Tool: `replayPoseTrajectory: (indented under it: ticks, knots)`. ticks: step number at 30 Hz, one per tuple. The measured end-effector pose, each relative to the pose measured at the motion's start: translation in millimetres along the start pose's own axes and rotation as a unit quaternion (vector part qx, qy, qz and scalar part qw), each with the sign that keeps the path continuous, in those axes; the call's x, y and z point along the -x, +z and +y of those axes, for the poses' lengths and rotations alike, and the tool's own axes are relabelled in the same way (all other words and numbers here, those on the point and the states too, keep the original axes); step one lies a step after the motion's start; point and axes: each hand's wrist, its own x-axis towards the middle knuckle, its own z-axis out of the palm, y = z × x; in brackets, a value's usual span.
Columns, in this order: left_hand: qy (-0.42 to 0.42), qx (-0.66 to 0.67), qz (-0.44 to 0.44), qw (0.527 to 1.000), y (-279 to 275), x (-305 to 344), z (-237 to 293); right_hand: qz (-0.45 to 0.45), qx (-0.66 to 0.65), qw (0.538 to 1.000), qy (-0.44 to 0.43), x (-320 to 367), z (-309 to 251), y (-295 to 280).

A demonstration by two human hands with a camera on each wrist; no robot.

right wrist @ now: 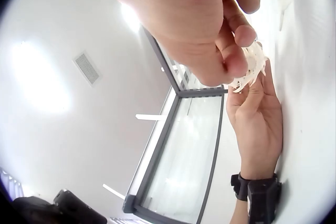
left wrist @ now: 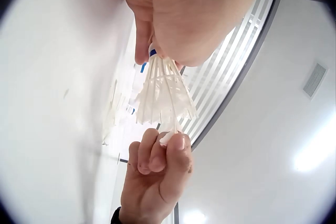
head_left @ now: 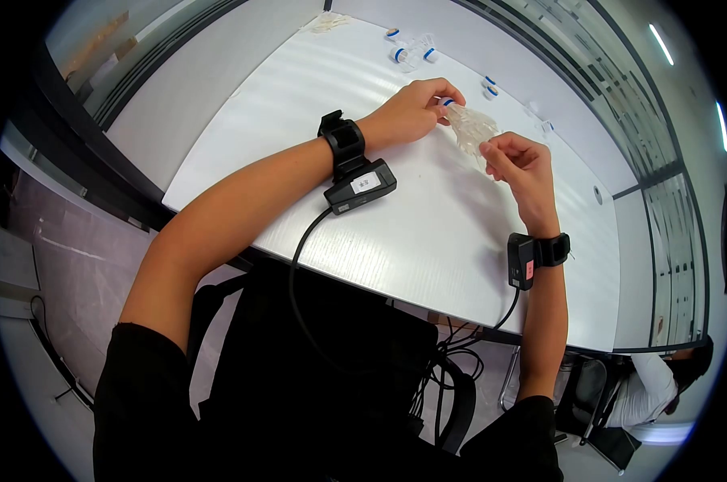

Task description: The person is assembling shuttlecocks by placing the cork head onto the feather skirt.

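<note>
A worn white feather shuttlecock (head_left: 471,128) with a blue band at its base is held above the white table. My left hand (head_left: 407,111) grips it by the base, and the cork is mostly hidden behind the fingers. In the left wrist view the feather skirt (left wrist: 164,95) flares down toward my right hand (left wrist: 155,174). Between thumb and index finger, that right hand pinches the end of one feather (left wrist: 170,136) at the skirt's edge. From the right wrist view, the skirt's ragged open end (right wrist: 254,66) faces the right fingertips.
Several blue-banded shuttlecocks (head_left: 431,55) lie by the table's back wall, with another pair (head_left: 490,91) farther right. Loose feathers (head_left: 329,22) are heaped in the far left corner. White partitions (head_left: 235,76) border the table (head_left: 363,249). A seated person (head_left: 649,390) is at far right.
</note>
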Motion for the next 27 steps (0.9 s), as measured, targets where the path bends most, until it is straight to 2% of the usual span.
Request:
replayPoseTrajectory:
  ticks: [27]
  knots:
    - [0.017,0.037,0.019,0.999,2.4,1.0,-0.6,0.011,0.008,1.0,0.023,-1.8,4.5,-1.2]
